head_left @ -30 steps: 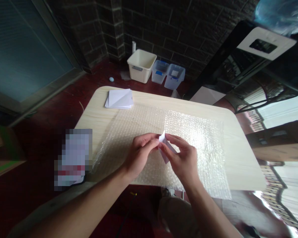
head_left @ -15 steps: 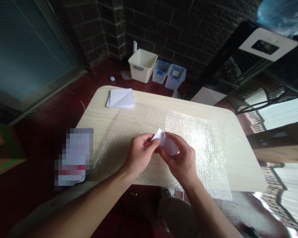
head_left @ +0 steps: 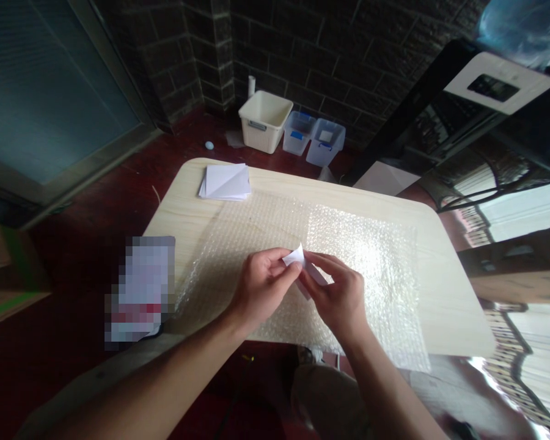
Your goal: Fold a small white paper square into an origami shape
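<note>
Both hands, left hand (head_left: 261, 287) and right hand (head_left: 337, 296), pinch a small folded white paper piece (head_left: 302, 264) above the clear bubble-wrap sheet (head_left: 376, 269), well inside the pale wooden table (head_left: 444, 293) edges.

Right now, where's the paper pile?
In the head view, the paper pile lies at the far left corner of the table, just beyond the bubble wrap.
</note>
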`<state>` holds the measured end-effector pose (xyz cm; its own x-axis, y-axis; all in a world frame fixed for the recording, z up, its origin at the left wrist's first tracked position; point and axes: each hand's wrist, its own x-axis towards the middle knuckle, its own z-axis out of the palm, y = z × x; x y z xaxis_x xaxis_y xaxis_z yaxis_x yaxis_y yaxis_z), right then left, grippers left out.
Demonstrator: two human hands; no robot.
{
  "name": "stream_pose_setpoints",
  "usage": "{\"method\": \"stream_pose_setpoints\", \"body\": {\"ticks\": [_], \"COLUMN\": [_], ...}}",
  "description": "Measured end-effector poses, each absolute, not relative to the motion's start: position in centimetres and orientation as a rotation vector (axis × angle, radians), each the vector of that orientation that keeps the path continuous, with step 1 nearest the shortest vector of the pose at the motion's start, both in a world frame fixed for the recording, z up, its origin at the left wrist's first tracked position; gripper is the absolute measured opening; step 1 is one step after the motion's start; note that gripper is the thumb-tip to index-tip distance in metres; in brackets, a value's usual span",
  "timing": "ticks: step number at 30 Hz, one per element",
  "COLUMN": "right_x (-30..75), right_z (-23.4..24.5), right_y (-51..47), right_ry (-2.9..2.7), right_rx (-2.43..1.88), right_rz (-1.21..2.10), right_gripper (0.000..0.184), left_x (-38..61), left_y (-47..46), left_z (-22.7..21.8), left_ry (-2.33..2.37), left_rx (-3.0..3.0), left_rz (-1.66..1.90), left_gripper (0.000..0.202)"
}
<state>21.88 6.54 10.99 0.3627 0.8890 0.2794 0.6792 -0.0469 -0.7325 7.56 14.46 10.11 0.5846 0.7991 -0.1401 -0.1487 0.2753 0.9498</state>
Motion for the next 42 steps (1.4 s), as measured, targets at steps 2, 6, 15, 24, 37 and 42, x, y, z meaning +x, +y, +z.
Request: {"method": "stream_pose_setpoints", "body": {"ticks": [2, 6, 15, 24, 37, 42], "right_x": [21.9, 21.8, 21.9, 22.7, 22.6, 22.9], "right_z": [11.1, 11.5, 10.8, 10.9, 10.8, 10.8], "right_y": [6.5, 6.4, 6.7, 7.3, 7.3, 7.0], "right_ry": [-1.409, -1.436, -1.026, -0.650, -0.672, -0.728], "right_rx": [-1.779, -1.796, -1.691, -1.426, -1.416, -1.445], "right_rz": [0.295, 0.258, 0.726, 1.014, 1.012, 1.036], "right_gripper": [0.022, 0.018, 0.046, 0.027, 0.018, 0.016], "left_x": [7.6, 7.7, 7.7, 7.5, 7.7, 7.5], "left_y": [14.4, 14.3, 15.0, 15.9, 15.8, 16.0], "left_z": [10.3, 10.2, 9.4, 10.0, 9.7, 9.9], "left_ry": [0.679, 0.664, 0.802, 0.909, 0.997, 0.985], "left_rx": [1.078, 1.028, 1.109, 1.032, 1.034, 1.168], "left_rz": [0.691, 0.677, 0.793, 0.898, 0.888, 0.728], "left_gripper": [0.017, 0.016, 0.021, 0.025, 0.054, 0.048]}}
